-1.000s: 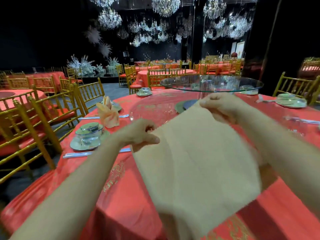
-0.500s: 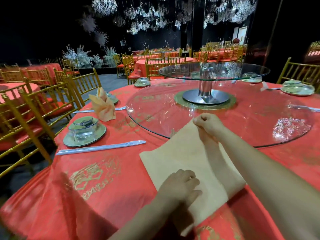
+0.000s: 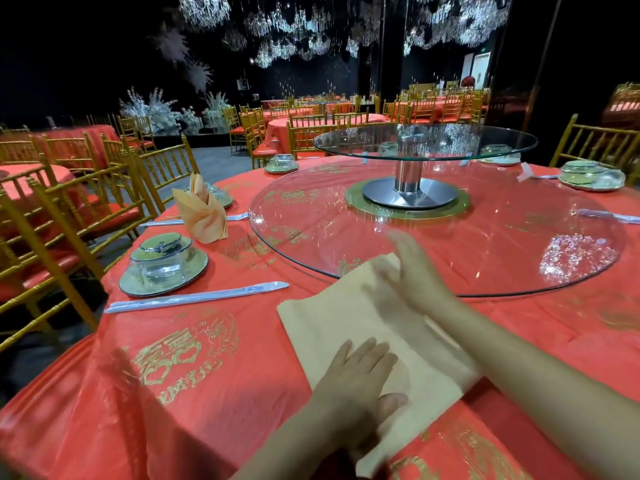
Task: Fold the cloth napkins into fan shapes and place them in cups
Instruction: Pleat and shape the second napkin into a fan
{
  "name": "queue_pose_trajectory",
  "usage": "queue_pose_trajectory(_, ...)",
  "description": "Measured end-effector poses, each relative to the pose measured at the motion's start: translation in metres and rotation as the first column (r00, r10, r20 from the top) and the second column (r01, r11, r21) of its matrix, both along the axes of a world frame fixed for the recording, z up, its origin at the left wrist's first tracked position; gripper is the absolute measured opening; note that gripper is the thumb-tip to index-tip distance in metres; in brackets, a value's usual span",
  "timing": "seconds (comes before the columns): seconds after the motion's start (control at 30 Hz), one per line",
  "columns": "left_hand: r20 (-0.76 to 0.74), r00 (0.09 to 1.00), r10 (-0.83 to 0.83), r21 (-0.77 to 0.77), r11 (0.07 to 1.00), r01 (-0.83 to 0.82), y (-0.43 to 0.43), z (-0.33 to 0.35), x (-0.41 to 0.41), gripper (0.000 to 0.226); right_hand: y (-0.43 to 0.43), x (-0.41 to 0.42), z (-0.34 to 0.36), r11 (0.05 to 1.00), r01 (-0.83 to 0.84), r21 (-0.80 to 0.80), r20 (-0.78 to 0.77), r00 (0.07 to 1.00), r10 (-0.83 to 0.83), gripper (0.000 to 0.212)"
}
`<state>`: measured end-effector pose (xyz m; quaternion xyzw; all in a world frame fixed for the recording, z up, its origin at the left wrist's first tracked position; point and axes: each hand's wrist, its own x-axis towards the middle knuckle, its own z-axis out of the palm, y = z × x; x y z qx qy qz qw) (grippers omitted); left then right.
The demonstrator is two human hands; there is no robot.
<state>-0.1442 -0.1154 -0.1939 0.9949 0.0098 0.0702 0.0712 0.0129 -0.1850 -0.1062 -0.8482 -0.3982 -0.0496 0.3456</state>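
Observation:
A beige cloth napkin (image 3: 332,320) lies flat on the red tablecloth (image 3: 194,393) in front of me, folded into a rectangle. My left hand (image 3: 356,386) presses on its near part with straight fingers. My right hand (image 3: 415,271), blurred with motion, lies flat over the napkin's far end near the glass turntable's edge. A folded beige napkin (image 3: 202,211) stands upright at a place setting to the left. An upturned glass cup (image 3: 162,258) sits on a plate beside it.
A large glass turntable (image 3: 450,237) with a raised upper tier (image 3: 426,140) fills the table's middle. Wrapped chopsticks (image 3: 197,296) lie left of the napkin. More place settings ring the table. Gold chairs (image 3: 69,216) stand at the left and far right.
The napkin went from held up in the air to lying flat on the table. Both hands have opened from gripping its corners, and the right hand is sweeping across the cloth.

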Motion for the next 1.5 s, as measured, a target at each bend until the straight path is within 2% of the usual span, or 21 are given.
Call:
queue_pose_trajectory(0.07,0.076,0.997,-0.018,0.052,0.999,0.014,0.001,-0.003,0.002,0.049,-0.032,-0.05,-0.019,0.965,-0.251,-0.077,-0.038,0.968,0.248,0.053)
queue_pose_trajectory(0.13,0.031,0.997,-0.071,0.102,0.993,0.068,0.001,-0.002,0.002,0.061,-0.062,-0.088,-0.041,0.896,-0.385,-0.222,-0.132,0.922,0.364,0.083)
queue_pose_trajectory(0.17,0.069,0.993,-0.091,0.125,0.989,0.082,0.002,-0.004,0.003,0.063,-0.073,-0.093,-0.051,0.868,-0.393,-0.304,-0.13,0.919,0.371,0.096)
queue_pose_trajectory(0.33,0.183,0.978,-0.101,0.114,0.99,0.081,0.003,-0.01,0.0,0.041,-0.092,-0.069,-0.072,0.81,-0.196,-0.552,-0.007,0.973,0.231,0.117)
queue_pose_trajectory(0.47,0.154,0.987,-0.057,0.115,0.993,0.039,0.0,0.002,0.001,0.053,-0.11,-0.034,-0.072,0.781,-0.062,-0.621,-0.017,0.998,0.066,0.134)
queue_pose_trajectory(0.57,0.133,0.986,-0.104,0.132,0.987,0.086,0.002,-0.001,0.001,0.049,-0.126,-0.018,-0.064,0.747,0.056,-0.662,-0.004,0.997,-0.078,0.141)
queue_pose_trajectory(0.67,0.159,0.978,-0.132,0.133,0.985,0.111,0.003,-0.008,0.0,0.045,-0.129,-0.017,-0.06,0.749,0.139,-0.648,0.038,0.988,-0.15,0.127)
queue_pose_trajectory(0.73,0.178,0.974,-0.144,0.133,0.984,0.121,0.002,-0.009,0.001,0.043,-0.121,-0.019,-0.062,0.816,0.222,-0.533,0.253,0.963,-0.097,0.115)
queue_pose_trajectory(0.77,0.173,0.977,-0.122,0.122,0.987,0.101,0.003,-0.009,0.001,0.041,-0.113,-0.025,-0.062,0.856,0.238,-0.459,0.357,0.932,-0.068,0.097)
queue_pose_trajectory(0.83,0.12,0.991,-0.053,0.093,0.995,0.042,0.002,-0.002,0.001,0.045,-0.095,-0.047,-0.061,0.947,0.052,-0.316,0.351,0.934,0.065,0.057)
queue_pose_trajectory(0.9,0.123,0.991,-0.043,-0.069,0.996,0.052,0.001,-0.003,0.0,0.054,-0.074,-0.07,-0.06,0.956,-0.164,-0.244,0.216,0.952,0.219,0.05)
queue_pose_trajectory(0.97,0.131,0.991,-0.028,-0.291,0.955,0.066,0.0,-0.003,0.001,0.064,-0.061,-0.078,-0.063,0.943,-0.248,-0.224,0.055,0.962,0.266,0.05)
queue_pose_trajectory(1.0,0.151,0.988,-0.004,-0.363,0.93,0.059,0.0,-0.002,0.001,0.065,-0.059,-0.078,-0.069,0.941,-0.279,-0.193,0.066,0.953,0.296,0.051)
queue_pose_trajectory(1.07,0.184,0.982,0.037,-0.559,0.826,0.074,0.005,0.003,0.0,0.059,-0.058,-0.076,-0.08,0.944,-0.231,-0.235,0.044,0.968,0.248,0.057)
queue_pose_trajectory(1.13,0.168,0.98,0.106,-0.768,0.637,0.063,0.014,0.008,-0.001,0.042,-0.057,-0.075,-0.089,0.937,-0.172,-0.304,0.143,0.964,0.223,0.048)
queue_pose_trajectory(1.2,0.119,0.961,0.248,-0.941,0.337,0.029,0.028,0.009,-0.002,0.026,-0.059,-0.079,-0.089,0.93,-0.153,-0.334,0.157,0.964,0.215,0.038)
queue_pose_trajectory(1.27,0.054,0.915,0.399,-0.998,0.008,0.056,0.044,0.013,0.001,0.007,-0.059,-0.079,-0.09,0.93,-0.135,-0.341,0.195,0.958,0.21,0.035)
queue_pose_trajectory(1.3,0.025,0.888,0.459,-0.994,-0.082,0.07,0.054,0.016,0.003,0.014,-0.06,-0.08,-0.088,0.931,-0.12,-0.343,0.234,0.95,0.209,0.035)
queue_pose_trajectory(1.4,-0.048,0.839,0.542,-0.96,-0.256,0.111,0.089,0.027,0.004,0.025,-0.06,-0.08,-0.089,0.936,-0.111,-0.333,0.244,0.949,0.199,0.051)
queue_pose_trajectory(1.47,-0.083,0.83,0.551,-0.957,-0.276,0.088,0.11,0.031,0.004,0.021,-0.06,-0.081,-0.09,0.937,-0.112,-0.331,0.234,0.952,0.197,0.052)
queue_pose_trajectory(1.5,-0.095,0.827,0.554,-0.965,-0.255,0.06,0.117,0.032,0.004,0.018,-0.059,-0.081,-0.09,0.934,-0.113,-0.34,0.224,0.954,0.197,0.052)
